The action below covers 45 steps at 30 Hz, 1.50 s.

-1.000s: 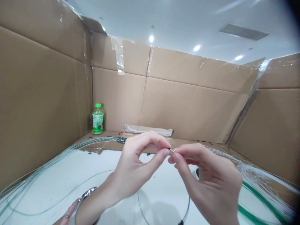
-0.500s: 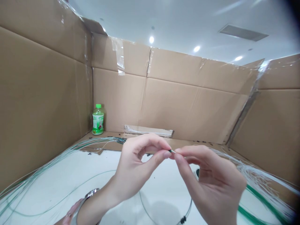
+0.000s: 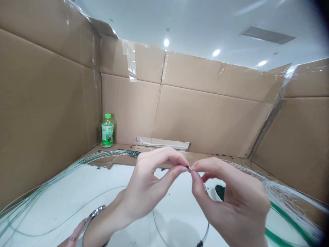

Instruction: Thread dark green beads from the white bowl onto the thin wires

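Observation:
In the middle of the head view my left hand (image 3: pixel 151 181) pinches a tiny dark sleeve-like piece (image 3: pixel 187 167) between thumb and forefinger. Facing it, my right hand (image 3: pixel 231 195) is closed in a pinch on the tip of a thin wire (image 3: pixel 190 168), which meets the dark piece. Whether the tip has passed inside, I cannot tell. Below my hands hangs a looped green wire (image 3: pixel 157 226), with a cluster of small black pieces (image 3: pixel 199 243) threaded on it. Part of the loop is hidden behind my right hand.
Behind my right hand stands a white cup (image 3: pixel 213 193) of small dark pieces. Green and white wires (image 3: pixel 59 175) run along the left, and white wire bundles (image 3: pixel 282 192) lie at right. A green-capped bottle (image 3: pixel 107 132) stands in the back corner. Cardboard walls (image 3: pixel 190 113) enclose the table (image 3: pixel 118 178).
My right hand has shifted and turned slightly, uncovering more of the cup behind it. Both hands keep their pinches, and the dark piece and wire tip have tilted a little.

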Motion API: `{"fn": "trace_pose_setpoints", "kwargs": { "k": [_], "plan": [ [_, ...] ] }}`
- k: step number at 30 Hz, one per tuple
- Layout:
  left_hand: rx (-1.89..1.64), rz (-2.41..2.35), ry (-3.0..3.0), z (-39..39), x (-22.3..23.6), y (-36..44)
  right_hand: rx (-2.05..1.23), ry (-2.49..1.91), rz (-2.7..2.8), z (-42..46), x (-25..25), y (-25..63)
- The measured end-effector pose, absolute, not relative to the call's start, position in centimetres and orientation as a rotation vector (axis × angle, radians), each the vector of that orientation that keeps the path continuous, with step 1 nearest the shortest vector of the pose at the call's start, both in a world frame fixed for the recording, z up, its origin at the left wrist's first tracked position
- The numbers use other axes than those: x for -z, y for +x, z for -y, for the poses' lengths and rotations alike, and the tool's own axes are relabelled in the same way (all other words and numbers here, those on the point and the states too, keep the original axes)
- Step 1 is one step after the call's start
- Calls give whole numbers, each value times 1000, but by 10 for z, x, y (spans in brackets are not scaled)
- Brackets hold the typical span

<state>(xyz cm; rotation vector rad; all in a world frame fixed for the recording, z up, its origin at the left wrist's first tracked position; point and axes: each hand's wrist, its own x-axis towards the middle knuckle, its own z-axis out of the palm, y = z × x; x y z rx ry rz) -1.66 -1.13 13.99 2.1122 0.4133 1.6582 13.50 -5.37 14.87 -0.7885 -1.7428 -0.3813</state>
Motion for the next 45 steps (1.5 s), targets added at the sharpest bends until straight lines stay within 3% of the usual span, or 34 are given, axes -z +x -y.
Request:
{"fn": "trace_pose_setpoints", "kwargs": {
  "k": [23, 45],
  "plan": [
    [-1687, -426, 2370, 7, -142, -19, 487, -830, 1840, 56, -154, 141],
    [-1682, -367, 2417, 3, -138, -19, 382, -878, 1865, 53, -151, 143]
  ]
}}
